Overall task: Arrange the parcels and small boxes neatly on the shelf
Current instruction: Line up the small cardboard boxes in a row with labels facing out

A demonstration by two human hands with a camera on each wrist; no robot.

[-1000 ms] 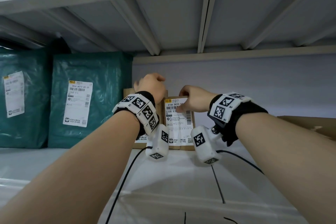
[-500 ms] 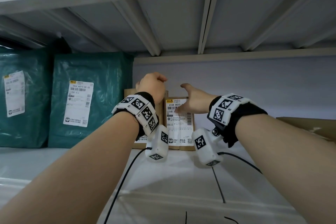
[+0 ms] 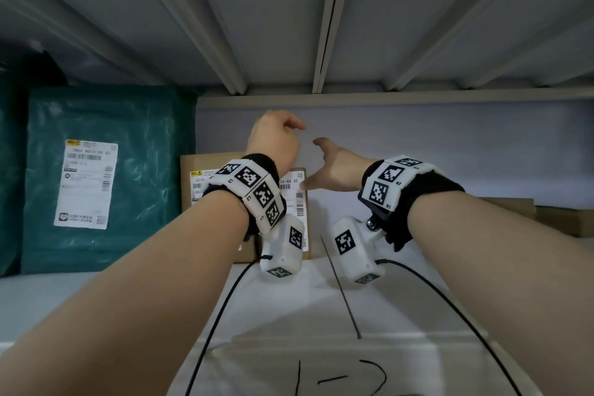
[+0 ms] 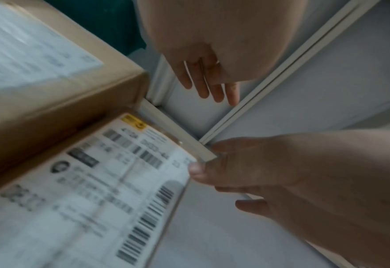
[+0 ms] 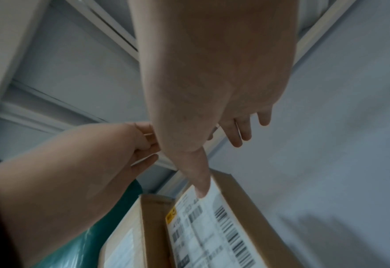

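Two brown cardboard boxes with white shipping labels stand upright side by side against the back wall of the shelf: a larger one [image 3: 188, 170] [image 4: 58, 94] on the left and a smaller one [image 3: 299, 202] [image 5: 232, 223] on the right. My left hand [image 3: 276, 138] [image 4: 210, 85] hovers above the boxes with relaxed fingers and holds nothing. My right hand [image 3: 328, 167] [image 5: 235, 127] is spread open just right of the smaller box's top. Its thumb tip [image 5: 201, 190] lies at the top of that label; I cannot tell whether it touches.
A teal plastic parcel [image 3: 151, 177] with a white label stands left of the boxes, with another teal parcel [image 3: 9, 177] beyond it. Flattened cardboard [image 3: 556, 219] lies at the right. The white shelf board [image 3: 305, 305] runs under my arms, and a ribbed shelf underside [image 3: 326, 42] is close overhead.
Both hands were on the box tops a second ago. The right hand opened first, then both lifted up off the boxes. The boxes still stand upright.
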